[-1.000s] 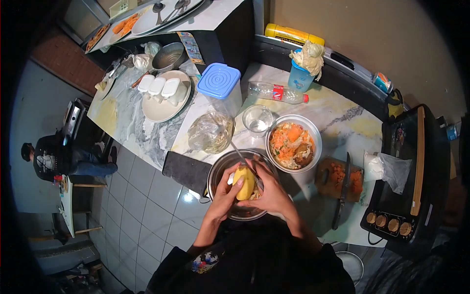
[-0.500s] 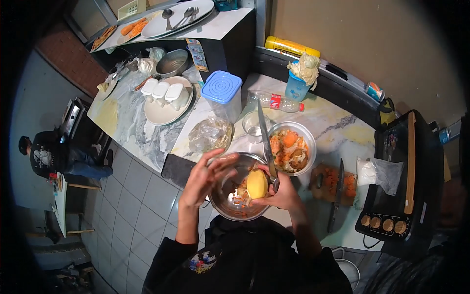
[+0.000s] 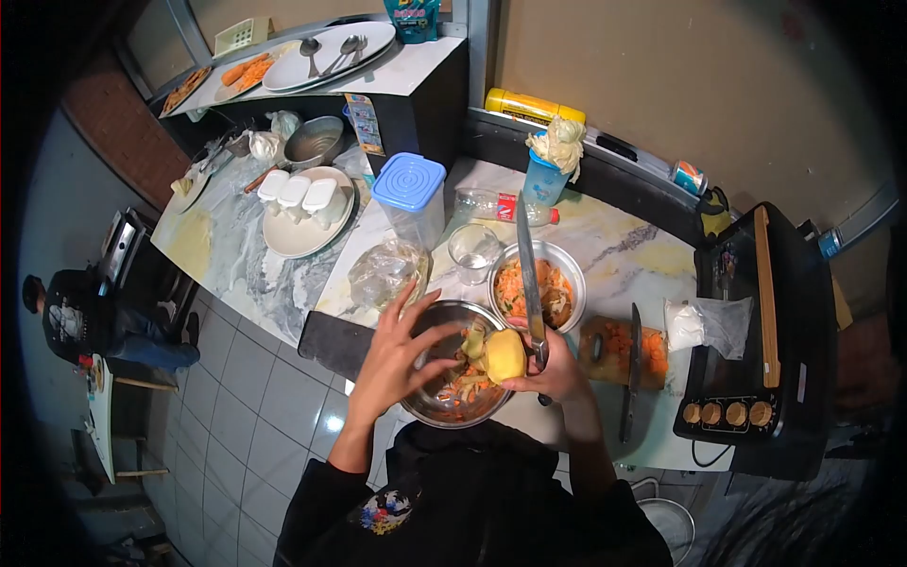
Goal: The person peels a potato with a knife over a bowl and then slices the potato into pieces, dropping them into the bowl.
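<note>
My right hand holds a peeled yellow potato and a knife together. The knife's blade points up and away from me, passing over the edge of a bowl of shredded food. Fingers spread, my left hand hovers over the left side of a metal bowl. Inside that bowl lie peelings and orange bits, some of them close to my left fingertips. The potato sits over the bowl's right side.
A second knife rests across a cutting board with diced orange pieces. Beyond the bowls stand a glass, a plastic bottle and a blue-lidded container. A black oven is at right; a person is far left.
My left fingers have spread wider, and more peelings show in the metal bowl. The potato and knife stay in my right hand. The whole view has shifted slightly.
</note>
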`<state>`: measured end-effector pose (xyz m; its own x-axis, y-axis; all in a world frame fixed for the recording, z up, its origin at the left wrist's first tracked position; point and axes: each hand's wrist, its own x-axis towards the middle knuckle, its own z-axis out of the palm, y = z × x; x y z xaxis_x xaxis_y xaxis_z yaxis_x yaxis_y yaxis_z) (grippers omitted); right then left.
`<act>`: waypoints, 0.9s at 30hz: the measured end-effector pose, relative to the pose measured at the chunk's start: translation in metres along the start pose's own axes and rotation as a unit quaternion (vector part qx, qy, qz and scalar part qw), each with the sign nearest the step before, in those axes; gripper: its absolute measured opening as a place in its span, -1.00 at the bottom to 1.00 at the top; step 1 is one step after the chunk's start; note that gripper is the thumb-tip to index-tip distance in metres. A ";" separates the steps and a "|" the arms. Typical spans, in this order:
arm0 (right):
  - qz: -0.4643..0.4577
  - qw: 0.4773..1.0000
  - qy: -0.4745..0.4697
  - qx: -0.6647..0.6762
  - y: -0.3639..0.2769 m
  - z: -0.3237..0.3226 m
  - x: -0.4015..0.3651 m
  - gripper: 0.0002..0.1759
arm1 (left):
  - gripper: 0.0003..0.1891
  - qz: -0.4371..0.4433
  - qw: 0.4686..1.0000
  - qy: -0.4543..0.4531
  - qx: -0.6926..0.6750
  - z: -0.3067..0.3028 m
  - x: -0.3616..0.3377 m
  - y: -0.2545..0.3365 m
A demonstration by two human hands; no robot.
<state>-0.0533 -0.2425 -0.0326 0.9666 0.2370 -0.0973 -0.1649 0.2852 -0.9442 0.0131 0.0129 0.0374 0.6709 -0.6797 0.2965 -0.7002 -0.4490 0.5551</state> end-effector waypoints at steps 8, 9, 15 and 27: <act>0.059 0.980 0.132 -0.140 -0.017 0.014 -0.025 0.05 | -0.38 -0.030 0.645 -0.051 -0.762 0.009 -0.018 -0.029; 0.059 0.980 0.130 -0.140 -0.015 0.013 -0.026 0.05 | -0.40 -0.160 0.788 -0.041 -0.593 0.017 -0.013 -0.022; 0.017 0.967 0.139 -0.215 -0.009 0.008 -0.037 0.00 | -0.45 0.006 0.971 0.049 -0.235 0.008 -0.013 -0.005; 0.021 0.995 0.067 -0.068 0.004 0.021 -0.020 0.05 | -0.58 -0.184 0.840 0.180 -0.478 0.021 -0.031 0.012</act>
<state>-0.0777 -0.2268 -0.0279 0.9786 0.1173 -0.1693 -0.1857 0.1466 -0.9716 -0.0210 0.0166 0.0185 0.9496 -0.3006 0.0887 -0.0287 0.1982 0.9797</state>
